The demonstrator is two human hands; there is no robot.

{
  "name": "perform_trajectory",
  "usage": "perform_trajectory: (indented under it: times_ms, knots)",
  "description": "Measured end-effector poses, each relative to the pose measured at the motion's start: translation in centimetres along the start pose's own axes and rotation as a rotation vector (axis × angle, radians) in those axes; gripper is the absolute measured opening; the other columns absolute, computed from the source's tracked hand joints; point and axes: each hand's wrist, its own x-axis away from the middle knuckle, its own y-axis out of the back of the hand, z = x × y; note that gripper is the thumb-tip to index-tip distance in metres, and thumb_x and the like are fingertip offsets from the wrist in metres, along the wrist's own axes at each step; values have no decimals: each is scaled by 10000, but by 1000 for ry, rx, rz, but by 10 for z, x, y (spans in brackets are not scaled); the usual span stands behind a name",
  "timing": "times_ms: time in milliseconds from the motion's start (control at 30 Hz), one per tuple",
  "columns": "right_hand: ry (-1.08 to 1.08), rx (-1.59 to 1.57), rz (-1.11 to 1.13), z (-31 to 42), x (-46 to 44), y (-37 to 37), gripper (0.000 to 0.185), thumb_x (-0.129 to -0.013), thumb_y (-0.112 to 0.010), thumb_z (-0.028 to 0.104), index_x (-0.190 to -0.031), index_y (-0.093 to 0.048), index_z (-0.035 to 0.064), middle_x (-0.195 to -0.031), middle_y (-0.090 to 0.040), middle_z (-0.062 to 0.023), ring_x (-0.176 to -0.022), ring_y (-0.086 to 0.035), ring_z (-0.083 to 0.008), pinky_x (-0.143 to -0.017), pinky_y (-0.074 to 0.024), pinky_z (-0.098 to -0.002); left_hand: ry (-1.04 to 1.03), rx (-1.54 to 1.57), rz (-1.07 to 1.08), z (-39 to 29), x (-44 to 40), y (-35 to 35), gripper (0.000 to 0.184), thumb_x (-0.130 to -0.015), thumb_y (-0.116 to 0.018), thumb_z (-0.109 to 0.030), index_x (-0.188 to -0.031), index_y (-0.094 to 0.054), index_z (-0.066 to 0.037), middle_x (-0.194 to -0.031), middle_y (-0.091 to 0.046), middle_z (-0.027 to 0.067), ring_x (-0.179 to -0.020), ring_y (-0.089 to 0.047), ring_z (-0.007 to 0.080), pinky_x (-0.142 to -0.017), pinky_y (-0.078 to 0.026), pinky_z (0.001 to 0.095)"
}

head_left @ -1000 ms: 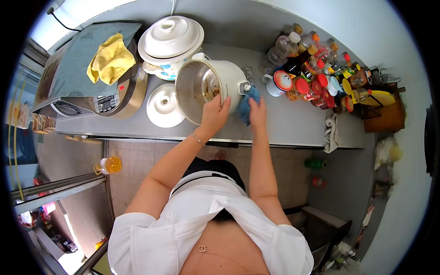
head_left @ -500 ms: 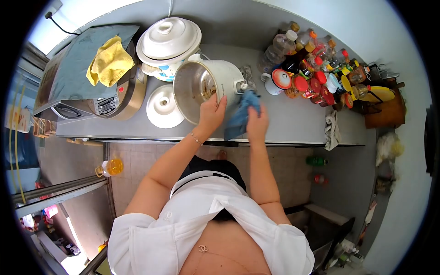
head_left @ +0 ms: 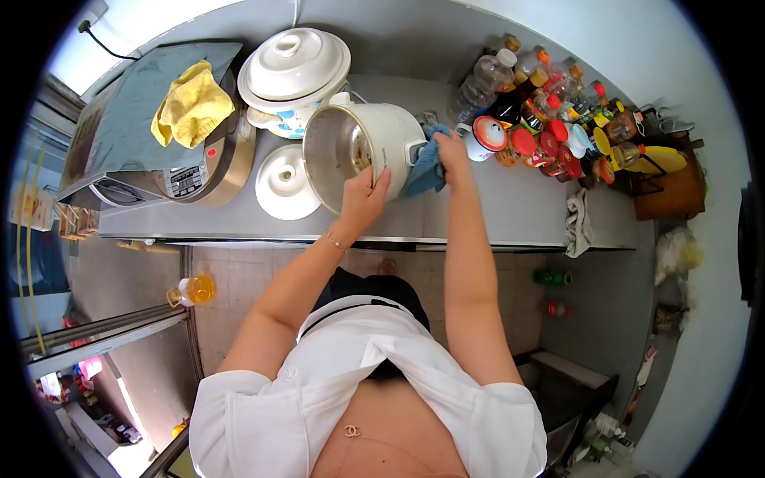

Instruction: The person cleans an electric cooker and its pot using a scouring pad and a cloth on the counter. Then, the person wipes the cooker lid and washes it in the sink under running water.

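A white pot (head_left: 388, 139) lies tipped on its side on the counter, its mouth turned to the left and brownish residue showing inside. My left hand (head_left: 364, 199) grips its rim, thumb outside and fingers reaching in. In my right hand (head_left: 454, 158) is a blue cloth (head_left: 425, 171), bunched against the pot's base end near its side handle. A white lid (head_left: 287, 183) rests flat on the counter just left of the pot's mouth. Behind the pot stands a white lidded cooker (head_left: 293, 68) with a patterned body.
Left on the counter is a rice cooker (head_left: 209, 171) beside a grey cover (head_left: 127, 119) with a yellow cloth (head_left: 193, 105) on top. A white enamel mug (head_left: 484, 139) and several bottles and jars (head_left: 550, 111) crowd the right. A pale rag (head_left: 578, 223) hangs over the front edge.
My right hand has moved up and slightly right, bringing the blue cloth from beside the pot up against its base end. My left hand keeps its grip on the rim.
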Motion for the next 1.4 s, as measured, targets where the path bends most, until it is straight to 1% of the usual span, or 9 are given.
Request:
perform_trajectory:
  times_ms: [133, 233, 367, 500, 667, 1100, 1300, 1333, 1400]
  knots:
    - [108, -101, 63, 32, 35, 9, 343, -802, -541, 226, -1058, -579, 0, -1039, -586, -133, -958, -553, -231, -828, -425, -328, 29, -21, 23, 1, 0, 11, 240, -874, -526, -219, -822, -554, 14, -542, -498, 75, -483, -447, 124, -482, -391, 274]
    - [609, 605, -101, 34, 39, -9, 303, -779, -561, 254, -986, -611, 37, -998, -583, -140, -916, -552, -302, -823, -425, -358, 90, 2, 55, 1, 1, 12, 249, -877, -523, -225, -811, -547, 14, -546, -500, 83, -484, -442, 135, -485, -390, 279]
    - [958, 922, -177, 49, 82, -38, 227, -711, -584, 231, -870, -625, 75, -993, -554, -129, -928, -502, -308, -804, -372, -423, 51, -33, 79, -2, -4, 15, 260, -898, -503, -235, -815, -551, 6, -566, -466, -6, -537, -376, 50, -469, -339, 238]
    - [1073, 790, -31, 49, 100, -40, 188, -658, -599, 188, -810, -605, 78, -985, -545, -111, -930, -489, -290, -773, -346, -422, 76, -29, 74, -2, -10, 10, 261, -895, -491, -233, -810, -541, 8, -558, -503, 103, -484, -435, 174, -493, -393, 301]
    - [1095, 605, 2, 25, 120, -43, 157, -625, -584, 153, -761, -583, 73, -942, -539, -105, -902, -488, -297, -746, -342, -408, -43, 56, -30, 6, -14, 14, 345, -909, -470, -293, -756, -519, 12, -557, -485, 97, -522, -412, 129, -491, -375, 302]
    - [950, 595, 52, -57, 135, -28, 155, -618, -529, 140, -726, -578, 40, -836, -542, -91, -816, -492, -301, -713, -359, -377, 106, -6, -18, 1, -26, 19, 448, -908, -461, -368, -653, -486, 0, -551, -429, 15, -544, -367, 91, -493, -341, 270]
    - [329, -355, 59, -64, 142, -9, 145, -736, -450, 104, -782, -549, 9, -738, -537, -83, -716, -512, -222, -650, -396, -296, 73, 8, -4, 1, -26, 19, 485, -907, -434, -414, -658, -490, -3, -572, -444, 20, -570, -385, 95, -523, -351, 271]
    - [378, -451, 194, -50, 145, -6, 207, -787, -459, 132, -922, -578, 28, -922, -559, -102, -867, -510, -210, -755, -389, -313, 58, -6, 1, 2, -27, 19, 508, -908, -414, -440, -661, -495, -3, -581, -454, 21, -581, -393, 98, -534, -354, 271]
    - [644, -104, 103, -16, 165, -25, 268, -796, -480, 150, -1031, -568, 53, -1068, -507, -138, -974, -470, -247, -834, -350, -343, 88, 66, 29, 16, -29, 18, 567, -905, -354, -499, -692, -517, 0, -620, -489, 29, -614, -422, 107, -569, -369, 270]
